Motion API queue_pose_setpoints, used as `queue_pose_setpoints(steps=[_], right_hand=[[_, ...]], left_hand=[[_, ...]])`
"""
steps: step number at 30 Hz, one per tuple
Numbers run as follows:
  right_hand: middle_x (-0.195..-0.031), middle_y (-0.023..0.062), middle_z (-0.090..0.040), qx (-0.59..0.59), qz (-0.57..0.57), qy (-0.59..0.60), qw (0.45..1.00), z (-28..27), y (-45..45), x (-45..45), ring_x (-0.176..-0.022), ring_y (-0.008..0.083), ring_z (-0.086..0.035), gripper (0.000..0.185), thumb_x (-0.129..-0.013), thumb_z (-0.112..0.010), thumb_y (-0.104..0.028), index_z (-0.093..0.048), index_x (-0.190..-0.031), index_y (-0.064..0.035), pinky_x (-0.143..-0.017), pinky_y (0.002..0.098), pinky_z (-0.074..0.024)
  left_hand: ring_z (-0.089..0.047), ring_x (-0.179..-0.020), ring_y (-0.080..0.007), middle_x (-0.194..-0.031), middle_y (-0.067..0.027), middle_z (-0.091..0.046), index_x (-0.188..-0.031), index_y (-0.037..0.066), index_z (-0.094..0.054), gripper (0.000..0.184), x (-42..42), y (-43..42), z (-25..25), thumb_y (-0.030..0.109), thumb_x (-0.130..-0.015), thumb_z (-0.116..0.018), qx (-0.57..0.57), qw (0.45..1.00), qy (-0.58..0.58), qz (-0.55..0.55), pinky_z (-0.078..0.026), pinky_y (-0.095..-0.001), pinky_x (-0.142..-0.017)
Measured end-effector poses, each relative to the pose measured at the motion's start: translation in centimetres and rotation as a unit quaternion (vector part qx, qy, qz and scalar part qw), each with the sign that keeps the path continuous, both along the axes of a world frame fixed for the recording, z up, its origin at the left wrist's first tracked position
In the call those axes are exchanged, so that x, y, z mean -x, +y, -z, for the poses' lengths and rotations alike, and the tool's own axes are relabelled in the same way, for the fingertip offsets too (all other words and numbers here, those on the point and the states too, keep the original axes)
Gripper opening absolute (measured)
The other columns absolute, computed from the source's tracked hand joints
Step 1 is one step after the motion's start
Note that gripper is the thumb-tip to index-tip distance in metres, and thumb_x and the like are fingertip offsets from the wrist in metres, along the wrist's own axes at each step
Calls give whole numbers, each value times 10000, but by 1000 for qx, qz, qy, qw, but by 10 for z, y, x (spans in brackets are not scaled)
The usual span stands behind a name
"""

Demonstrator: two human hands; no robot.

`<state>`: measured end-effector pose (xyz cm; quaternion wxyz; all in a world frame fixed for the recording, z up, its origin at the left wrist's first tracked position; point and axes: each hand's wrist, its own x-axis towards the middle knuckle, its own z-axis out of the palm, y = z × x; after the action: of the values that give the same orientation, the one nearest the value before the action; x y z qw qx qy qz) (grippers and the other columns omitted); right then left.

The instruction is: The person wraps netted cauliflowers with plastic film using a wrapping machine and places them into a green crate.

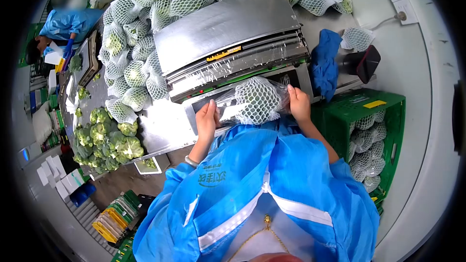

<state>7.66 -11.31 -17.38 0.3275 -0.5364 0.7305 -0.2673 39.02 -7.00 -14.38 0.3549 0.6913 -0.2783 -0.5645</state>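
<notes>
A green vegetable in a white foam net (pixel 257 101) lies in clear plastic film (pixel 227 106) in front of the metal wrapping machine (pixel 228 29). On the left side my left hand (pixel 208 119) pinches the edge of the film between thumb and fingers. Opposite it, my right hand (pixel 298 103) grips the film's other edge. The netted vegetable sits between both hands, close to the blue jacket. Behind it runs the machine's front bar, with film stretched along it.
Netted vegetables (pixel 136 73) are piled left of and behind the machine. Bare broccoli heads (pixel 109 140) lie at the left table edge. A blue cloth (pixel 326 63), a dark object (pixel 363 64) and a green crate (pixel 395 140) are at right. Another person (pixel 68 24) works far left.
</notes>
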Motion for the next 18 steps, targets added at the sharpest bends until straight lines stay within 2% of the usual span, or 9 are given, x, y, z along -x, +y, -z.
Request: queue_pose_setpoints(steps=[1, 2, 4, 5, 8, 10, 12, 14, 18], right_hand=[[-637, 215, -594, 49, -37, 105, 993, 10, -2, 3, -611, 367, -633, 476, -976, -547, -362, -537, -674, 6, -547, 465, -465], [-627, 191, -599, 86, -70, 165, 980, 19, -7, 4, -597, 345, -636, 454, -977, -545, -352, -534, -673, -16, -539, 447, -478], [-607, 142, -611, 150, -133, 283, 938, 18, -16, -6, -570, 302, -640, 412, -979, -542, -333, -527, -672, -59, -523, 413, -503], [-596, 91, -612, 196, -170, 304, 917, 25, -19, -12, -578, 249, -649, 282, -943, -564, -256, -520, -710, -103, -516, 361, -519], [-720, 105, -658, 191, -192, 220, 937, 26, -17, -26, -673, 306, -672, 88, -829, -567, -149, -553, -782, -75, -574, 396, -530], [-853, 184, -682, 68, -156, -72, 983, 4, -1, -32, -789, 388, -665, 180, -796, -600, -161, -625, -921, -33, -672, 401, -543], [-1144, 165, -617, 61, -127, -273, 951, 45, 46, -45, -1038, 299, -600, 388, -826, -666, -185, -566, -1159, -12, -888, 376, -482], [-1315, 142, -564, -2, -95, -418, 904, 76, 78, -50, -1197, 241, -543, 515, -853, -697, -193, -519, -1298, -5, -1019, 363, -441], [-1330, 95, -538, -100, -66, -554, 824, 33, 96, -41, -1202, 181, -532, 402, -960, -570, -145, -469, -1333, -31, -1019, 342, -444]], left_hand=[[-504, -468, -107, -519, -33, -500, -720, 39, -574, 399, 5, -7, 16, 304, -1016, -528, 24, 995, -96, 16, -393, -302, -438], [-525, -427, -156, -497, -69, -497, -703, 52, -553, 367, 11, -8, 28, 283, -988, -563, 132, 938, -305, 97, -414, -346, -420], [-578, -456, -246, -521, -101, -533, -710, 87, -547, 298, 14, -22, 47, 264, -944, -596, 254, 762, -555, 216, -442, -405, -433], [-601, -505, -315, -566, -96, -584, -750, 113, -552, 230, 20, -27, 53, 261, -917, -609, 269, 740, -563, 250, -456, -438, -442], [-615, -533, -295, -575, -111, -573, -795, 99, -532, 168, 47, -33, 66, 230, -849, -623, 325, 744, -517, 271, -458, -434, -474], [-663, -624, -300, -704, -136, -660, -935, 62, -614, 227, 47, -31, 64, 251, -822, -669, 247, 830, -415, 278, -501, -405, -555], [-691, -715, -208, -808, -144, -704, -1025, 23, -628, 254, 55, -23, 40, 154, -818, -692, 284, 912, -232, 183, -521, -340, -642], [-515, -515, -333, -605, -154, -515, -780, 27, -483, 250, 67, -21, -12, 178, -801, -682, 359, 902, -181, 155, -393, -385, -498], [-514, -497, -297, -615, -136, -545, -755, -1, -536, 175, 51, -18, -57, 128, -817, -636, 495, 825, -118, 246, -409, -370, -494]])
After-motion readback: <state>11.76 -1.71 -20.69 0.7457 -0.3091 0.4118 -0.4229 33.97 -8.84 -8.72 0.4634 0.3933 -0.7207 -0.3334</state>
